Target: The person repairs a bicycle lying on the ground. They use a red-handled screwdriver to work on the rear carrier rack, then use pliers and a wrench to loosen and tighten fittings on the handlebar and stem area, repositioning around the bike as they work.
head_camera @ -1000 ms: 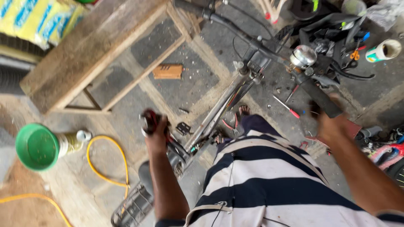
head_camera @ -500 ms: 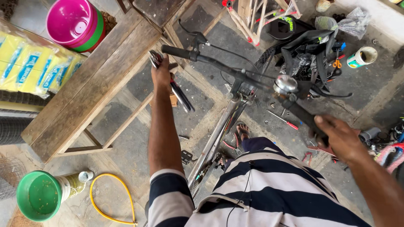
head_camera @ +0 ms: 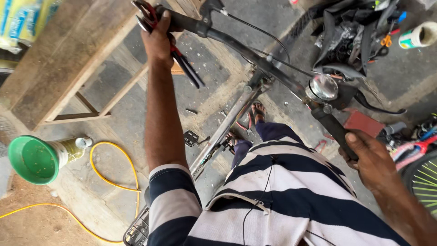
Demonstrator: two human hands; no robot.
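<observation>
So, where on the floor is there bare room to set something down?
Bare concrete lies between the wooden bench and the bicycle frame, above the yellow hose. The top right is crowded: black bags, tools and a paint can.

Left arm extended forward and up, nearly straight, bare from the striped short sleeve to the wrist. Left hand (head_camera: pixel 158 38) seen from the back, fingers curled tight in a closed grip, knuckles toward the camera. Right arm reaches forward at lower right, elbow out of view. Right hand (head_camera: pixel 371 157) closed in a fist-like grip, thumb lying along the top, wrist straight.
</observation>
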